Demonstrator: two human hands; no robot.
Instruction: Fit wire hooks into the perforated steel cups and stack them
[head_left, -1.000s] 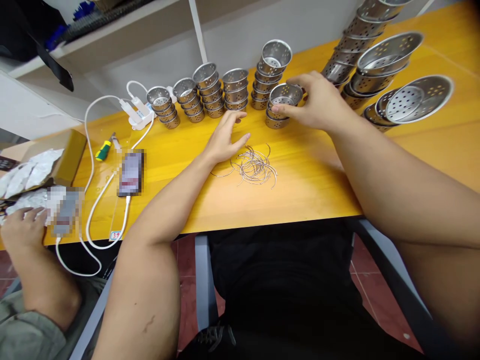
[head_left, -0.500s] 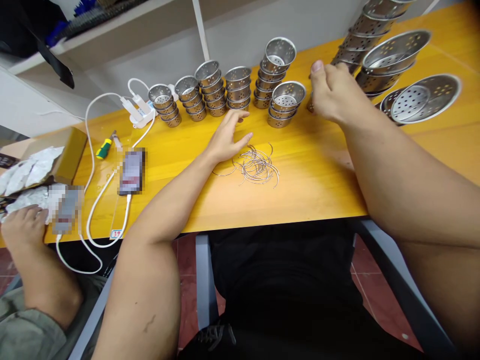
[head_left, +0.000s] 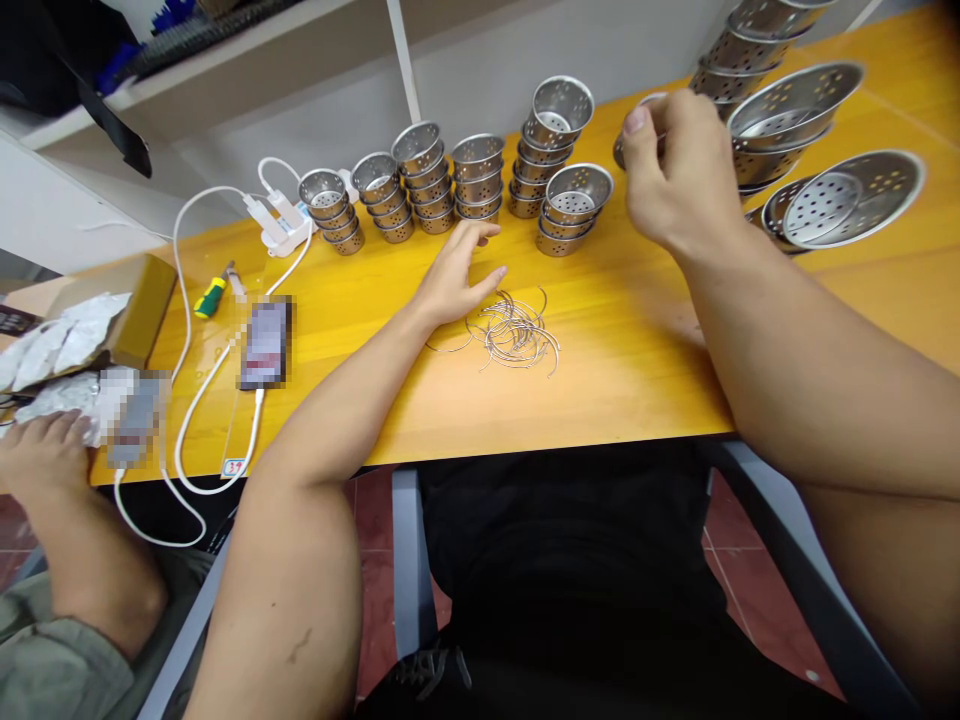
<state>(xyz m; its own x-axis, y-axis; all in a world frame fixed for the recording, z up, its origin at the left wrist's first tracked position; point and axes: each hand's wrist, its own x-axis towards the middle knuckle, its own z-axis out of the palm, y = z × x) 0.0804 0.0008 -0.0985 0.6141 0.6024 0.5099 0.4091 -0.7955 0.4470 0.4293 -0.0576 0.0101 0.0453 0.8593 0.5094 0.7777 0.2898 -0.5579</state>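
Note:
My left hand [head_left: 459,272] rests on the yellow table, fingers apart and holding nothing, just left of a tangle of thin wire rings [head_left: 517,332]. My right hand [head_left: 681,170] is raised at the right, its fingers closed round a perforated metal cup [head_left: 619,152] that is mostly hidden behind the thumb and fingers. Left of it stands a short stack of perforated cups [head_left: 576,200], with a taller stack [head_left: 561,110] behind. To the right are a tall leaning stack [head_left: 739,50], a stack of wider cups [head_left: 787,120] and a cup lying tilted [head_left: 862,205].
More cup stacks [head_left: 420,165] line the wall. On the left are a power strip [head_left: 285,235], white cables, a phone [head_left: 265,342], a green-yellow screwdriver [head_left: 211,296] and an open carton [head_left: 146,310]. Another person's hand [head_left: 45,450] lies at the far left edge.
My right hand has risen slightly, and a cup's rim now shows above its fingers. My left hand has stayed in place. The other person's hand has shifted slightly left.

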